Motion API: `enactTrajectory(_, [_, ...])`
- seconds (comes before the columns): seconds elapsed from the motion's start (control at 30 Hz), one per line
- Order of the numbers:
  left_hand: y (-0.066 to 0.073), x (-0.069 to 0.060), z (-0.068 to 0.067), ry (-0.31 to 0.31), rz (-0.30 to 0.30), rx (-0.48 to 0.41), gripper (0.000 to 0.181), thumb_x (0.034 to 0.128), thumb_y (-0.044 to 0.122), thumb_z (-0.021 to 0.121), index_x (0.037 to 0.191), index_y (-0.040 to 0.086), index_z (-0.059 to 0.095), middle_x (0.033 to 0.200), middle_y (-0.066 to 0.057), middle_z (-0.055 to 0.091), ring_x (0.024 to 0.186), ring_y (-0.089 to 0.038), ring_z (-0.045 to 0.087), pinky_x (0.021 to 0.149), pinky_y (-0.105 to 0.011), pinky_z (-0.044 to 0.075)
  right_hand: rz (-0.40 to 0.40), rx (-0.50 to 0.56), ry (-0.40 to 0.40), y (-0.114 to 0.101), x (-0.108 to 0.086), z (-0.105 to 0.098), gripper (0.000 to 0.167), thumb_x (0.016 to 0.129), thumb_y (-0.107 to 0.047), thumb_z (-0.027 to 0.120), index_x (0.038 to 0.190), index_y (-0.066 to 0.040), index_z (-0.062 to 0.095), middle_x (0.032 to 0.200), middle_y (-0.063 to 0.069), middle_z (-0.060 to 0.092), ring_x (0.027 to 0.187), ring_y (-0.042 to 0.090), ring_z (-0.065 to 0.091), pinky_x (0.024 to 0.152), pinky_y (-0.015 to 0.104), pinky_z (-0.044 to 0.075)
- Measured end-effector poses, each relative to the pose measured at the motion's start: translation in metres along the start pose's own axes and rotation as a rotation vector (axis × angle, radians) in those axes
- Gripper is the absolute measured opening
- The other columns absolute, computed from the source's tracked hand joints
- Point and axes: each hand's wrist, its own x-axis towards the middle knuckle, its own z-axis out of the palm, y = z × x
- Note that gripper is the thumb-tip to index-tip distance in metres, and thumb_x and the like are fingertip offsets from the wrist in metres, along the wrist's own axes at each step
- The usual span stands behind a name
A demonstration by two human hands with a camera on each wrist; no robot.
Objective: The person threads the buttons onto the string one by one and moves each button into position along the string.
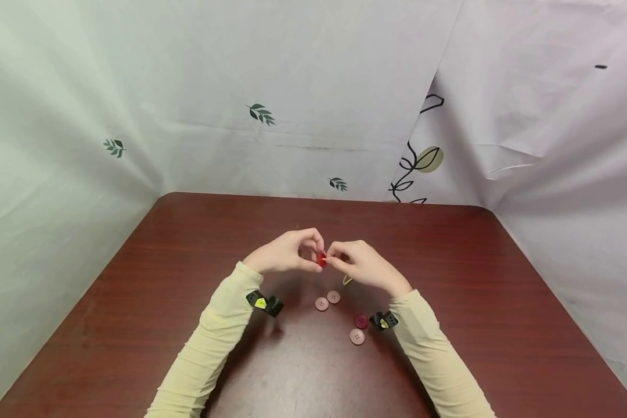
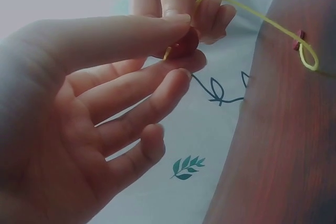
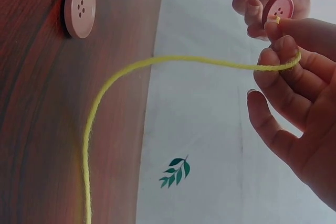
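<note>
Above the table, my left hand (image 1: pixel 289 252) pinches a red button (image 3: pixel 280 9) between thumb and fingertips. The button has several holes and faces the right hand in the right wrist view. My right hand (image 1: pixel 364 264) pinches a yellow cord (image 3: pixel 178 58) close against the button's face. A bit of yellow shows on the button's other side in the left wrist view, beside the left fingers (image 2: pixel 152 85). From the right hand the cord curves down toward the table. How far it passes through a hole is partly hidden by the fingers.
Two pale pink buttons, one nearer (image 1: pixel 321 303) and one farther (image 1: pixel 334 296), lie on the brown table (image 1: pixel 198 232) below the hands. A dark red button (image 1: pixel 361 321) and another pink button (image 1: pixel 357 337) lie by the right wrist. White curtains (image 1: pixel 313 87) surround the table.
</note>
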Motion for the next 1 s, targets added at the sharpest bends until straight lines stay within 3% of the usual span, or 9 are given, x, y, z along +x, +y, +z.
enactTrajectory(0.37, [0.0036, 0.0006, 0.0006, 0.006, 0.018, -0.014, 0.030, 0.0781, 0.013, 0.079, 0.094, 0.012, 0.054, 0.084, 0.001, 0.071, 0.077, -0.010, 0.062, 0.070, -0.025, 0.048, 0.005, 0.031, 0.008, 0.0002, -0.0012, 0.0005, 0.007, 0.093, -0.015, 0.062, 0.091, -0.010, 0.066, 0.074, -0.004, 0.065, 0.065, 0.003, 0.053, 0.062, 0.020, 0.045])
enactTrajectory(1.0, [0.0018, 0.0028, 0.0040, 0.051, 0.054, -0.002, 0.019, 0.0797, 0.016, 0.079, 0.087, 0.013, 0.062, 0.081, 0.002, 0.069, 0.068, -0.011, 0.058, 0.065, -0.023, 0.048, -0.002, 0.101, 0.011, 0.0023, -0.0027, -0.0040, 0.006, 0.095, -0.014, 0.060, 0.093, -0.014, 0.065, 0.076, -0.005, 0.064, 0.064, 0.010, 0.051, 0.060, 0.020, 0.042])
